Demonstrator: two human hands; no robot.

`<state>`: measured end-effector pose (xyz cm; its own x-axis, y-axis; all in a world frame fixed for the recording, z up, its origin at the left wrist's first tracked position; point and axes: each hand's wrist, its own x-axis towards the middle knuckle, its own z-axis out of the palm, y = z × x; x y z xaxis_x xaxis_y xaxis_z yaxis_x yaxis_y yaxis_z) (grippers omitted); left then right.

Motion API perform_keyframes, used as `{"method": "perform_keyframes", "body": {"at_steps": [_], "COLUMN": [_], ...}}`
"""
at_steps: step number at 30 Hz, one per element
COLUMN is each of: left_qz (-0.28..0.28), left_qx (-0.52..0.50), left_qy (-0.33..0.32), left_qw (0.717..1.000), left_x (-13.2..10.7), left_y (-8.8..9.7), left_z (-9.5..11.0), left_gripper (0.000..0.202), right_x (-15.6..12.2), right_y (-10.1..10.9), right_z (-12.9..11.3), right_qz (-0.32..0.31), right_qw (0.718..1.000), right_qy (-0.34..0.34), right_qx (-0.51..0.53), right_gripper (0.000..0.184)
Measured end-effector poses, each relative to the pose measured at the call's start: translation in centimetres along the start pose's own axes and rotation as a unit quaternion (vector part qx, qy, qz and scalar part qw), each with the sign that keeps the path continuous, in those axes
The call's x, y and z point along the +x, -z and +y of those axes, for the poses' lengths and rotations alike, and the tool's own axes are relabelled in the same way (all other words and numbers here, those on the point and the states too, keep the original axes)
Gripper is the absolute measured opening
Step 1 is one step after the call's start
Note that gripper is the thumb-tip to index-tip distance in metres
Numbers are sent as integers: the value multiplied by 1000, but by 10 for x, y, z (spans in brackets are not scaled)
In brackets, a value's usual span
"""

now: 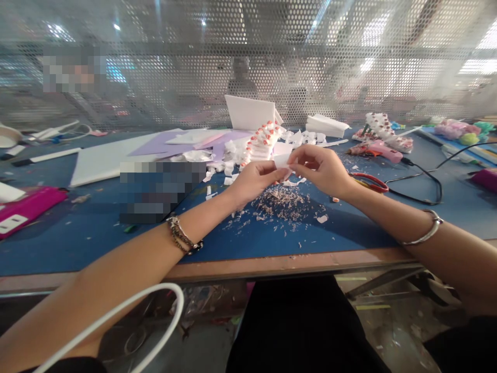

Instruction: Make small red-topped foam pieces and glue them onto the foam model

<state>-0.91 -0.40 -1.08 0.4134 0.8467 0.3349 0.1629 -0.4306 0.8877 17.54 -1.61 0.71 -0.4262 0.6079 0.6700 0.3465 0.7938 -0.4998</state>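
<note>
A small white piece of paper [282,161] is pinched between both hands above the blue table. My left hand [256,178] grips its left side, fingers closed. On its right edge, the thumb and fingertips of my right hand [320,167] press together. Just beyond the hands stand several white paper pieces tipped with orange-red [264,139], in a stacked row. Beneath the hands lies a heap of fine shavings [281,202]. White paper scraps [233,155] are scattered behind my left hand.
Scissors with red handles [370,182] and a pink glue gun [382,150] with a black cord lie to the right. Purple and white sheets [155,145] spread at the left, near a magenta case [34,210]. A perforated metal screen [174,67] rises behind the table.
</note>
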Motion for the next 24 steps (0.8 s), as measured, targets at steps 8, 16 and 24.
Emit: {"method": "perform_keyframes", "body": {"at_steps": [8, 16, 24], "left_qz": [1, 4, 16], "left_qx": [-154, -185, -108], "left_qy": [53, 74, 25], "left_qw": [987, 980, 994], "left_x": [-1, -2, -2], "left_y": [-1, 0, 0], "left_z": [6, 7, 6], "left_gripper": [34, 28, 30], "right_x": [0, 1, 0], "right_y": [5, 3, 1], "right_z": [-3, -4, -7], "right_qz": [-37, -6, -7], "right_qw": [986, 984, 999], "right_qy": [133, 150, 30], "right_qx": [-89, -95, -34], "right_gripper": [11, 11, 14]}}
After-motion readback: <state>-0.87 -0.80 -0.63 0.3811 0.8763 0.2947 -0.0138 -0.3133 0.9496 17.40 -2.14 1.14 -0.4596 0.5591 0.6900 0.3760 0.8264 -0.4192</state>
